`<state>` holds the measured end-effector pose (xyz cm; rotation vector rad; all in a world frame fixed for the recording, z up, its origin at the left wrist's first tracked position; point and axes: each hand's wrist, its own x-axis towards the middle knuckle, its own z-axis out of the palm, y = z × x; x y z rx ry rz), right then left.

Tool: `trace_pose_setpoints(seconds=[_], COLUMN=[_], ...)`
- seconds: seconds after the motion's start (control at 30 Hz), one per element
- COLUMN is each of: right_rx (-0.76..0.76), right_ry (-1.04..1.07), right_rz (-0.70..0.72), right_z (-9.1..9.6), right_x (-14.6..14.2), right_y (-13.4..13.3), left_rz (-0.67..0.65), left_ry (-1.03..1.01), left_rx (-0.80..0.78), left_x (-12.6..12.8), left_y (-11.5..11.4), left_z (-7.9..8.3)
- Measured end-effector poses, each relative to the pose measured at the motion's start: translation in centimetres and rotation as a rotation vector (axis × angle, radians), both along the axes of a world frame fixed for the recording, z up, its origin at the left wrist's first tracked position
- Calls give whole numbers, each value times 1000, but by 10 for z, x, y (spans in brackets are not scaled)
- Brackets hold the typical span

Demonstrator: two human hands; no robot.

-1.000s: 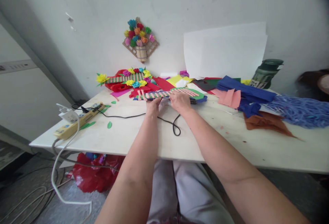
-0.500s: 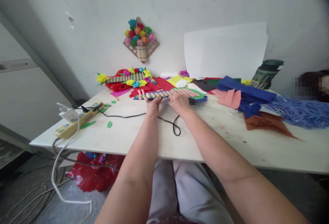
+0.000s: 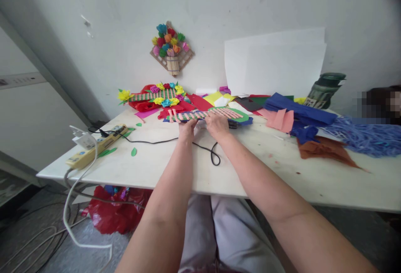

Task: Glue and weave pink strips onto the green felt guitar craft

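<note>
A green guitar-shaped board with pink paper strips woven across it [image 3: 200, 115] lies toward the back of the table, over something blue. My left hand [image 3: 187, 130] is closed at its near edge, thumb and fingers pinching it. Beside it, my right hand [image 3: 217, 126] is closed on the same edge, knuckles up; its fingertips are partly hidden. A dark object [image 3: 233, 125] shows just right of my right hand, too covered to name. A black cord [image 3: 150, 141] runs from the left, passes by my hands and loops on the table.
A yellow power strip [image 3: 82, 157] with a white charger sits at the left. A similar board with paper flowers [image 3: 153, 95] lies at the back. Colored paper [image 3: 300, 110], blue shredded strands [image 3: 366, 135] and a dark bottle [image 3: 327, 90] are at the right. Another person is partly visible far right.
My right hand has shifted very slightly left along the board's near edge. My left hand and the board stay in place.
</note>
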<state>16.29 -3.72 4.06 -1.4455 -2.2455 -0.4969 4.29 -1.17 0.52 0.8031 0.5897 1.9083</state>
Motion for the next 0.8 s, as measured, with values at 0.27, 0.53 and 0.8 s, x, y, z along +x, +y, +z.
trace_pose_setpoints(seconds=[0.27, 0.53, 0.8], right_rx=[-17, -4, -1], right_ry=[20, 32, 20], right_rz=[-20, -23, -25], right_z=[0, -1, 1], right_x=[2, 4, 6], right_y=[1, 1, -1], left_rz=[-45, -42, -34], left_ry=[40, 77, 70], left_rx=[66, 103, 88], left_x=[1, 1, 2], left_y=[1, 3, 2], left_z=[0, -3, -3])
